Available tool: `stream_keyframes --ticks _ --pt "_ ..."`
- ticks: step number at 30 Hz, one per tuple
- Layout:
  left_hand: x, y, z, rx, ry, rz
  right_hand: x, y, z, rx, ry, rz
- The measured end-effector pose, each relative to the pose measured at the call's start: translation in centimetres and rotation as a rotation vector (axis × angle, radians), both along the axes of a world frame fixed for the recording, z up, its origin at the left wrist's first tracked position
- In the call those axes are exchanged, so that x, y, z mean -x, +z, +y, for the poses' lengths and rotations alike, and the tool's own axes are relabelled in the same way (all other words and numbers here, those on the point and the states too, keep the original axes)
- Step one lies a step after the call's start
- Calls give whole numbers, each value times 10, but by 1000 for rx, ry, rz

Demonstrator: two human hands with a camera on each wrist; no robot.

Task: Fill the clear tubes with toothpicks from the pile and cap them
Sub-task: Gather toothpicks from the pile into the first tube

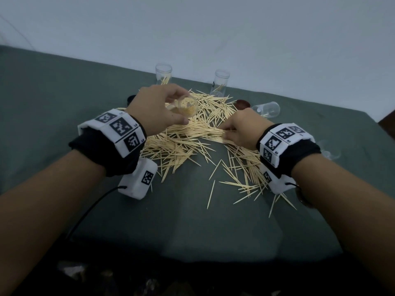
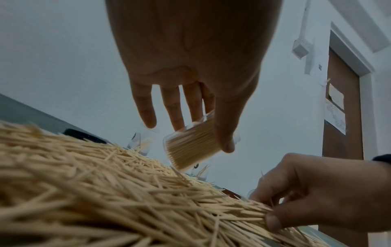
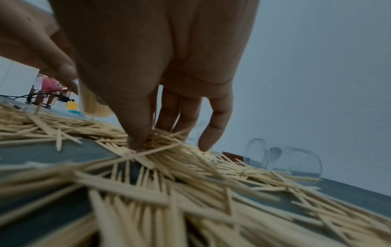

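Both hands busy: my left hand point(image 1: 157, 107) holds the tube point(image 1: 185, 107), mouth facing my right hand point(image 1: 237, 130), which pinches toothpicks point(image 1: 210, 133) lying crosswise.

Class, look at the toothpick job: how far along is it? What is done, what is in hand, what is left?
Done: no tube shows a cap on it yet. In hand: the left hand holds a nearly full tube, while the right hand pinches more from the pile. Left: two upright tubes hold only a few, one tube lies tipped over, and a dark cap waits.
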State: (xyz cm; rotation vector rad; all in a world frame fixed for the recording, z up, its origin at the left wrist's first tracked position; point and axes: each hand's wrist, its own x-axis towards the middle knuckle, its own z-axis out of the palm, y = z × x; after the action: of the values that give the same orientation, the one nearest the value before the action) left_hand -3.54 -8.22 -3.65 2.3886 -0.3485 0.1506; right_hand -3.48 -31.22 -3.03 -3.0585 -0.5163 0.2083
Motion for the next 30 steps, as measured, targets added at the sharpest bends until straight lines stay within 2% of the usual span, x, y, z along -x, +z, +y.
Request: stream_keyframes --ticks 4,10,15,22,30 --pt "0 0 2 -23 26 5 -1 9 -5 -27 -64 7" --pt "0 3 5 -50 59 47 4 24 -10 -79 -111 -74" --pt "-3 2 7 -131 87 17 4 33 -3 -196 -103 -48" --pt "1 5 2 -277 58 -15 7 38 11 -209 -57 -34" --pt "4 7 -3 -189 46 31 10 35 21 -212 -35 -54"
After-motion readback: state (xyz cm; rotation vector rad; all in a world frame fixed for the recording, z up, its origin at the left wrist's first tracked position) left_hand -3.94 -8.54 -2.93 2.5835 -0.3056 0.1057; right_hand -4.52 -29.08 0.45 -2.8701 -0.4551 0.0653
